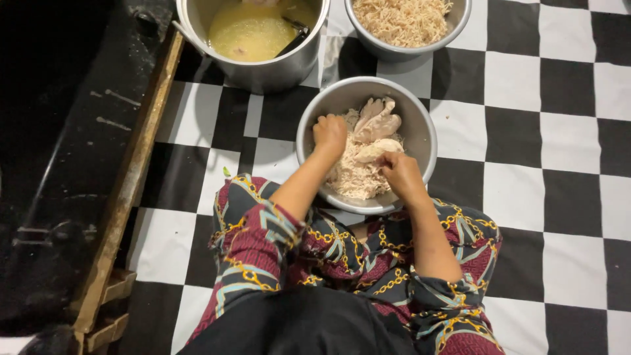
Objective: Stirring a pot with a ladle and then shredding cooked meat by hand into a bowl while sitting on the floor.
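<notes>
A metal bowl (420,128) sits on the floor in front of my crossed legs. It holds whole pieces of cooked chicken (378,121) at the back and a heap of shredded chicken (351,176) at the front. My left hand (330,133) is curled shut inside the bowl on a clump of the shredded meat at the left side. My right hand (401,172) pinches a pale chicken piece (374,150) near the middle of the bowl.
A large metal pot (259,72) of yellow broth with a ladle (294,36) stands at the back left. Another metal bowl (394,49) full of shredded chicken stands at the back right. A black-and-white chequered floor (559,144) surrounds me; a dark wooden-edged structure (131,177) runs along the left.
</notes>
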